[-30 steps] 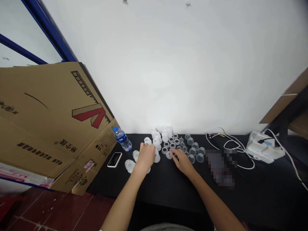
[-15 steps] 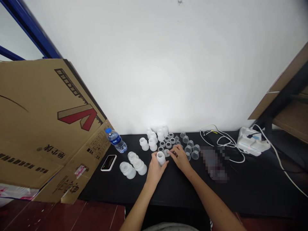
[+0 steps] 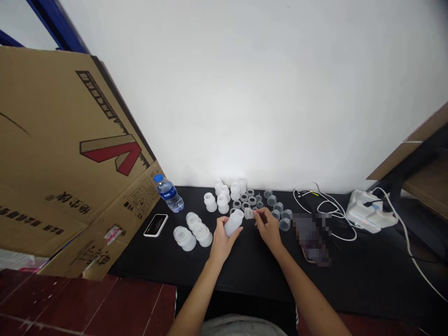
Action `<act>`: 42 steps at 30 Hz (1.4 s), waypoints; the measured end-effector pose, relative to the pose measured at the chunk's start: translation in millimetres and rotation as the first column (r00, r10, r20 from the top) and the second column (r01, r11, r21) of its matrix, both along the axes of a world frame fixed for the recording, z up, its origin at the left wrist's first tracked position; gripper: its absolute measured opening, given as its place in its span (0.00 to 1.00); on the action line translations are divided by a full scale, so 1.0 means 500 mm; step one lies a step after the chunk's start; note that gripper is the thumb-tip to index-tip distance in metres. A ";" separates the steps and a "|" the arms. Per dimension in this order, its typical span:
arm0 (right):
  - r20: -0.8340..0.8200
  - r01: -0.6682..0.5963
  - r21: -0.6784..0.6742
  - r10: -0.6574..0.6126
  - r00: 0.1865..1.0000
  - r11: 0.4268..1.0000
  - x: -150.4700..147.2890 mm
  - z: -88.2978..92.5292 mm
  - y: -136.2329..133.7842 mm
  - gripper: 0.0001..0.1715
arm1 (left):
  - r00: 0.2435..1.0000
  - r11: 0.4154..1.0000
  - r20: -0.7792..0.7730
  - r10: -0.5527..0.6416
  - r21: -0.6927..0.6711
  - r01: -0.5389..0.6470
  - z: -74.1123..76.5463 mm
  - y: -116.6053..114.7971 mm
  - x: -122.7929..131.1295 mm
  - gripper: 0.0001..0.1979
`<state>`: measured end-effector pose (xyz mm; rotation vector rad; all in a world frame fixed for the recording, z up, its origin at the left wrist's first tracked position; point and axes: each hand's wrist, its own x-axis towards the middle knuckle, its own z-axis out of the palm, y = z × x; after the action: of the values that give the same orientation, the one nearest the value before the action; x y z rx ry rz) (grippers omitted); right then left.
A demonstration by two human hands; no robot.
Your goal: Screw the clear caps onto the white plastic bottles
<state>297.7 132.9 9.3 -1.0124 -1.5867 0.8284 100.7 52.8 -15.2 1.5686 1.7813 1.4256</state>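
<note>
My left hand [image 3: 221, 239] is wrapped round a white baby bottle [image 3: 233, 223], tilted with its open neck up and to the right. In the pinched fingers of my right hand [image 3: 269, 228] is a translucent nipple with its collar [image 3: 249, 213], just right of the bottle's mouth and apart from it. Behind my hands lie several collar rings [image 3: 244, 198] and small nipples [image 3: 259, 201]. Clear domed caps [image 3: 286, 216] stand to the right of them. Several open white bottles [image 3: 223, 203] stand at the back, and capped bottles [image 3: 185, 238] stand to the left.
A water bottle [image 3: 170, 194] and a white-framed phone [image 3: 156, 225] are at the left, beside a large cardboard box [image 3: 105, 196]. Right of the caps lies a blurred-out dark object [image 3: 311, 238]. White cables [image 3: 327, 203] run to a white power strip [image 3: 369, 210] near the wall.
My left hand has tilted the bottle to the right. My right hand has lifted the nipple and collar from among the rings and moved slightly right. The view has shifted slightly.
</note>
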 end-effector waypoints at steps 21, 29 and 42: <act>-0.122 -0.300 -0.092 0.288 0.950 0.950 0.024 0.018 0.024 0.21 | 0.983 0.981 -0.023 -0.183 0.062 0.184 0.041 -0.014 0.001 0.19; -0.226 -0.477 -0.173 0.437 0.871 0.862 0.060 0.025 0.030 0.16 | 0.960 0.964 0.101 -0.262 -0.019 0.265 0.045 -0.025 -0.008 0.17; -0.100 -0.505 -0.183 0.495 0.863 0.843 0.083 0.039 0.036 0.18 | 0.969 0.969 0.048 -0.240 0.062 0.237 0.031 -0.023 -0.006 0.16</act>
<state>339.1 150.8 28.6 -0.7070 -1.7794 1.3883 97.7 41.4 0.5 1.6893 1.4749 1.3982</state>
